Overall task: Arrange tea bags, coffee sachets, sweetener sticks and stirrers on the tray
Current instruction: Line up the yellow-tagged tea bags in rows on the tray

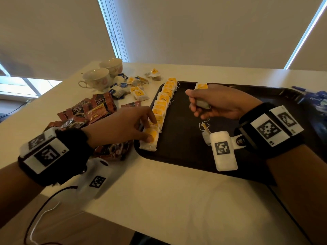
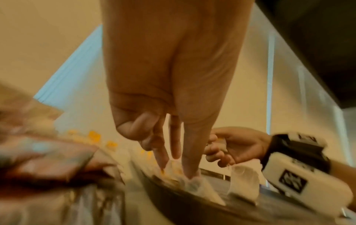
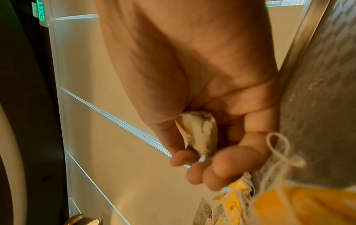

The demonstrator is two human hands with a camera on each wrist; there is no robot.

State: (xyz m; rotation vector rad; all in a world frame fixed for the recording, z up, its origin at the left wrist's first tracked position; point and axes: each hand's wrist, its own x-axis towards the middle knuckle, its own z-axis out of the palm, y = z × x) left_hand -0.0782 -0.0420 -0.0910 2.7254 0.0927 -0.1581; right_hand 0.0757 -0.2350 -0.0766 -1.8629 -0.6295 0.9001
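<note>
left hand (image 1: 123, 124): reaches over the tray's left edge – straightened fingertips (image 2: 189, 172) press down on the nearest tea bag (image 1: 150, 138) of the row, nothing gripped.
right hand (image 1: 217, 103): held above the middle of the tray, fingers curled round a held tea bag (image 3: 198, 134); its yellow tag sticks up past the thumb in the head view.
row of tea bags (image 1: 163, 101): yellow-tagged bags overlapping in a line along the tray's left side, from the far corner to the near-left corner.
stray tea bag (image 1: 206, 134): lies on the tray below the right hand, string looped beside it – partly hidden by the wrist rig.
tray (image 1: 185, 147): dark, rectangular, flat on the white table (image 1: 159, 200).
coffee sachets (image 1: 92, 110): red-brown packets heaped on the table left of the tray, off it.
loose tea bags (image 1: 136, 89): yellow- and blue-tagged, scattered on the table beyond the sachets.
teacups (image 1: 99, 76): two pale floral cups at the table's far-left corner, side by side.
blue packets (image 1: 315, 98): at the tray's far-right edge, too blurred to identify.
</note>
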